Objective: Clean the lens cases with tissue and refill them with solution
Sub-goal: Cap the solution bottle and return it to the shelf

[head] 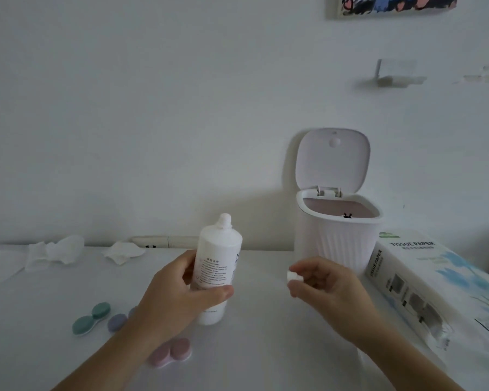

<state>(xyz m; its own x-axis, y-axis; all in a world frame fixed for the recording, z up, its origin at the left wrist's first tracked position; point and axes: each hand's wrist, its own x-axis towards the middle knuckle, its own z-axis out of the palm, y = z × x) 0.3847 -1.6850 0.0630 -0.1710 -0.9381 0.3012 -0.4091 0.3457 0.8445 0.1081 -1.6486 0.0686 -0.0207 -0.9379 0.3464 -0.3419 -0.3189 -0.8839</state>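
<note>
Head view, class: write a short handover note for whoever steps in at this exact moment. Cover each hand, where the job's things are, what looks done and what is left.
Left hand grips the solution bottle upright just above the table; its nozzle is uncovered.
Right hand pinches the small white cap in its fingers, apart from the bottle.
Green lens case, purple lens case (partly behind the left arm) and pink lens case lie near the left arm, all lids on.
Used tissues lie at the table's back; bin is open; tissue pack at right.
Done: bottle uncapped.
Left: open the cases and refill them; whether they were wiped cannot be told.
</note>
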